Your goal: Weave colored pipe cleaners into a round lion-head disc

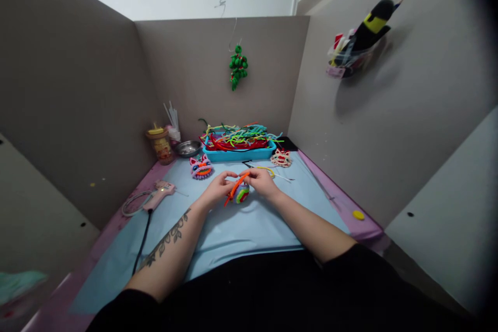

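Note:
Both hands meet over the middle of the blue-covered table. An orange pipe cleaner [235, 188] runs slantwise between them. My left hand [218, 187] is curled, its fingers pinching near the pipe cleaner. From the other side, my right hand [261, 180] grips the upper end of it between thumb and fingers. Just under the fingers is a small round craft piece [241, 194] in purple, green and red, partly covered by the hands. To the left sits a purple lion-head figure [201, 167]; at right rests a cream and red one [281, 158].
A blue tray [239, 154] heaped with colourful pipe cleaners stands at the back, beside a metal bowl [188, 149] and a lidded cup [160, 145]. A pink glue gun [161, 194] with its cord lies left. A yellow disc [358, 215] is at right. Grey partitions enclose the table.

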`<act>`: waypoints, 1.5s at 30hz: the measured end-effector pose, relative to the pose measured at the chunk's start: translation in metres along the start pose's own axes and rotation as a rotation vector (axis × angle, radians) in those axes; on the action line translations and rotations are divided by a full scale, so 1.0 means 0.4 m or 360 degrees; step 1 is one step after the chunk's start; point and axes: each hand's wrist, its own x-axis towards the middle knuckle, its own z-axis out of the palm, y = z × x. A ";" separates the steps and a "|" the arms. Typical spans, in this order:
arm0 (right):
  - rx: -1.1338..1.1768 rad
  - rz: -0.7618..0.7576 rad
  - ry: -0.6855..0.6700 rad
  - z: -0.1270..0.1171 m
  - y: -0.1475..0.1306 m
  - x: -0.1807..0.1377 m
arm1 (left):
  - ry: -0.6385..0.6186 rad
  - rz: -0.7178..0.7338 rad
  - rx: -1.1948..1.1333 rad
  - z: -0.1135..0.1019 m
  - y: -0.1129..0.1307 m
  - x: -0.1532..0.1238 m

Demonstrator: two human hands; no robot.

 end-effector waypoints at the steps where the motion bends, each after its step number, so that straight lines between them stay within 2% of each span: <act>1: -0.0025 -0.0009 -0.0042 0.004 -0.001 -0.001 | -0.0008 -0.0007 -0.0026 0.001 -0.001 0.000; 4: -0.0190 -0.0139 0.0005 0.008 -0.010 -0.008 | 0.0110 -0.0002 -0.0148 0.002 -0.005 0.007; 7: -0.0429 -0.0425 0.0233 0.005 -0.022 -0.021 | 0.0450 0.0057 -0.0332 -0.003 -0.008 0.022; 8: -0.0519 -0.0551 0.0243 0.005 -0.025 -0.026 | 0.0567 0.0077 -0.0401 -0.007 -0.010 0.028; 10: -0.0702 -0.0797 0.0079 0.013 -0.030 -0.038 | 0.0741 0.0101 -0.0520 -0.014 -0.014 0.038; 12: -0.0876 -0.0965 -0.0232 0.031 -0.031 -0.047 | 0.0854 0.0115 -0.0597 -0.020 -0.018 0.045; 14: -0.1034 -0.1037 -0.0464 0.054 -0.026 -0.051 | 0.0920 0.0131 -0.0647 -0.023 -0.021 0.048; 15: -0.1096 -0.1052 -0.0514 0.065 -0.021 -0.052 | 0.0930 0.0136 -0.0669 -0.023 -0.022 0.049; 18: -0.1188 -0.1071 -0.0502 0.086 -0.002 -0.047 | 0.0892 0.0146 -0.0716 -0.019 -0.022 0.048; 22: -0.1194 -0.1098 -0.0473 0.080 0.012 -0.046 | 0.0867 0.0158 -0.0746 -0.021 -0.018 0.047; 26: -0.1181 -0.1084 -0.0580 0.059 -0.001 -0.058 | 0.0902 0.0255 -0.0734 -0.041 -0.010 0.046; 32: -0.0842 -0.0981 -0.0988 0.031 -0.039 -0.074 | 0.0999 0.0351 -0.0673 -0.081 -0.002 0.048; 36: -0.0442 -0.0646 -0.1382 0.002 -0.067 -0.070 | 0.1159 0.0384 -0.0711 -0.108 -0.005 0.054; 39: -0.0196 -0.0317 -0.1653 -0.027 -0.086 -0.061 | 0.1185 0.0357 -0.0691 -0.121 -0.007 0.057; 43: 0.0029 -0.0111 -0.1780 -0.058 -0.096 -0.047 | 0.1168 0.0386 -0.0588 -0.118 -0.014 0.061; 45: 0.0134 -0.0018 -0.1663 -0.059 -0.093 -0.040 | 0.1145 0.0414 -0.0504 -0.107 -0.016 0.061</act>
